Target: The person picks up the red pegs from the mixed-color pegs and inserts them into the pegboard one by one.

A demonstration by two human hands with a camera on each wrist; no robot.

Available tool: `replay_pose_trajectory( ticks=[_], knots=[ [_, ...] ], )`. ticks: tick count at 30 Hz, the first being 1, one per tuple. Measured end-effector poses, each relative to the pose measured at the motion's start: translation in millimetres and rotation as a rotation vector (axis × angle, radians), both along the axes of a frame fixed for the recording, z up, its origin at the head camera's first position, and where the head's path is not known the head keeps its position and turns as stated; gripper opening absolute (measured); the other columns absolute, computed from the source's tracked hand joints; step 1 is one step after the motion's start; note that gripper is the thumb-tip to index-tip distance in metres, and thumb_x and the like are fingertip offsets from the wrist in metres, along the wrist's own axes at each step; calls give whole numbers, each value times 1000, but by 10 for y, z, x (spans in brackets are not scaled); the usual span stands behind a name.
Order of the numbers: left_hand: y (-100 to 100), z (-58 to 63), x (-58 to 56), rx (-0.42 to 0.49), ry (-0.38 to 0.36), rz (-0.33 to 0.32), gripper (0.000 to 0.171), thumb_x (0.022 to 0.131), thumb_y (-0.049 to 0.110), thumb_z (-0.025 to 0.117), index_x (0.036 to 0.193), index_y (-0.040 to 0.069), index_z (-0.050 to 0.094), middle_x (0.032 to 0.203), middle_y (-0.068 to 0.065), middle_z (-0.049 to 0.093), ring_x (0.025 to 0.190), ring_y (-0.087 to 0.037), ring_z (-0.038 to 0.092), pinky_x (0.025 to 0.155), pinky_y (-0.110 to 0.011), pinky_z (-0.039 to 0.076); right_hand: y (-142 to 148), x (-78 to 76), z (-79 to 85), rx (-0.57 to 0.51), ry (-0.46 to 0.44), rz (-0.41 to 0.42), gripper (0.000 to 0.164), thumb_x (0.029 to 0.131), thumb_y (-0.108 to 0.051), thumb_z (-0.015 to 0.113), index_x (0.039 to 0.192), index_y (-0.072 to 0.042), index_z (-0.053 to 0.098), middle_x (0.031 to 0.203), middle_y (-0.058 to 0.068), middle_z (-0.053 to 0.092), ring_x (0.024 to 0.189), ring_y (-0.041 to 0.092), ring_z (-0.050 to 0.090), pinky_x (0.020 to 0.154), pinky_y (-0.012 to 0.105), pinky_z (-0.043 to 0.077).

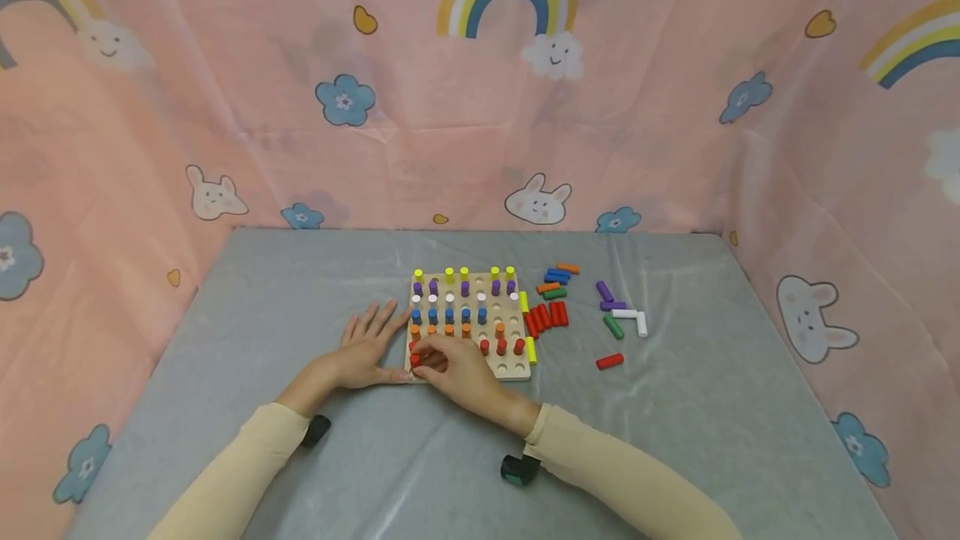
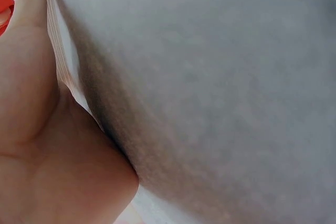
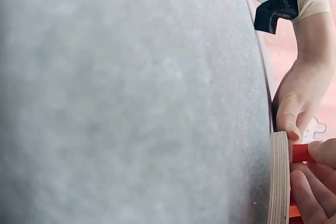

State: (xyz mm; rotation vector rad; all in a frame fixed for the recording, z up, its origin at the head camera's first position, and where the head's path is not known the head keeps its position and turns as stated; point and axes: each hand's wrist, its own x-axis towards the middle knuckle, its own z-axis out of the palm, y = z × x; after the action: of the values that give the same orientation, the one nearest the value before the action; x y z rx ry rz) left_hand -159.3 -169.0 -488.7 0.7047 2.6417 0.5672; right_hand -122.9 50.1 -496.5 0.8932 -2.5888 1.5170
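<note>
At the near-left corner of the pegboard (image 1: 512,372), a red peg (image 1: 416,361) stands roughly upright, pinched between thumb and fingers of the right hand (image 1: 461,369); can't tell if it's fully in a hole. Left hand (image 1: 367,352): fingers spread, flat on the desk (image 1: 225,315) left of the board, thumb touching its corner, gripping nothing. Peg looks light, stiff, smooth, not fragile; probably rolls if dropped. Best hold: upper end, leaving the bottom free. Board looks stiff and light, may slide if not braced at an edge. In the way: standing red pegs (image 1: 502,347) just beyond the peg's row, plus the left thumb close by. Right of the board: yellow peg (image 1: 532,350) along its edge, red cluster (image 1: 547,317) near, white peg (image 1: 624,314) and lone red one (image 1: 610,362) farther off.
</note>
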Motion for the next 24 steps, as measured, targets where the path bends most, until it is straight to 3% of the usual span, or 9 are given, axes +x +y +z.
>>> replay_pose_trajectory(
  ticks=[10, 19, 24],
  knots=[
    [-27, -52, -12, 52, -7, -15, 108, 82, 69, 62, 161, 16, 10, 166, -23, 0, 152, -50, -5, 116, -72, -2, -28, -14, -11, 61, 30, 5, 22, 87, -10, 75, 108, -7, 69, 101, 5, 75, 89, 11, 74, 74, 13, 55],
    [-25, -33, -13, 30, -6, -15, 106, 84, 64, 65, 160, 14, 11, 166, -23, 1, 152, -50, -5, 115, -72, -1, -50, -20, -5, 75, 34, -2, 21, 87, -11, 76, 106, -8, 69, 99, 4, 75, 88, 12, 74, 74, 15, 56],
    [-38, -76, -13, 65, 2, -19, 110, 80, 76, 56, 161, 18, 10, 166, -22, 0, 151, -50, -6, 115, -72, -3, -55, -15, -6, 82, 51, -16, 20, 87, -12, 77, 105, -9, 69, 99, 3, 76, 87, 11, 74, 73, 16, 57]
  ],
)
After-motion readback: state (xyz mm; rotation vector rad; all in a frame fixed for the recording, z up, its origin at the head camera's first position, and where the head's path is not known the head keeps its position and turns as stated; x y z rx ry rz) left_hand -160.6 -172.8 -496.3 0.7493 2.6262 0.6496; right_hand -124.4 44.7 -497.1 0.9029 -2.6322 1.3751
